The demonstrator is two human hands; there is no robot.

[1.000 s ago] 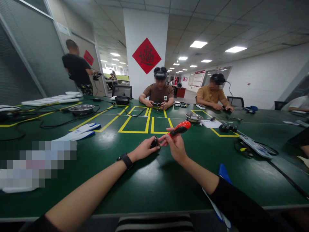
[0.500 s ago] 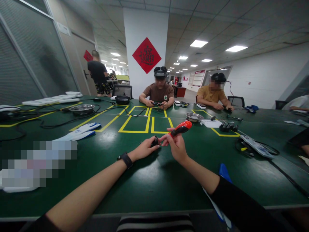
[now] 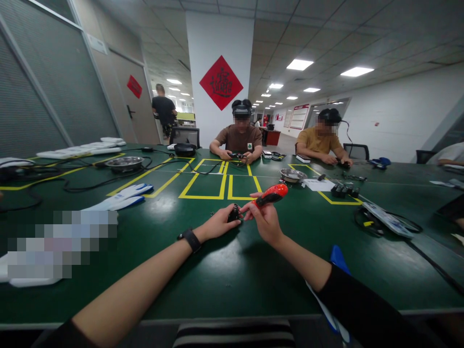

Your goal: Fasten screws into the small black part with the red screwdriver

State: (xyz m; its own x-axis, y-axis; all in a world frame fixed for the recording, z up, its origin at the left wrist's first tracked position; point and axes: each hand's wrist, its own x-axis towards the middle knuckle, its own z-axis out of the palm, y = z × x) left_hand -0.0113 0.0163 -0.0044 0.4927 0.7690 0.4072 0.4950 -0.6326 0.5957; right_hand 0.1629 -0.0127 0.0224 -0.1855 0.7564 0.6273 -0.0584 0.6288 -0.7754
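Just above the green table (image 3: 217, 290), my left hand (image 3: 220, 222) has its fingers round a small black part (image 3: 234, 212). A screwdriver with a red and black handle (image 3: 273, 194) is in my right hand (image 3: 266, 220), its handle pointing up and to the right. The screwdriver's shaft is hard to make out between my fingers. My right fingertips are beside the black part, at its right side; whether they touch it I cannot tell. A dark band is on my left wrist.
At the left lie white-and-blue gloves (image 3: 126, 197), a metal bowl (image 3: 124, 163) and cables. Rightward are another metal bowl (image 3: 293, 175), black blocks (image 3: 344, 190) and a power strip (image 3: 387, 220). Two people (image 3: 239, 137) sit across the table. A blue item (image 3: 340, 260) lies by my right forearm.
The view has shifted slightly. The standing person at the back left has moved to the right, away from the door. Both my hands keep nearly the same pose and hold the same things.
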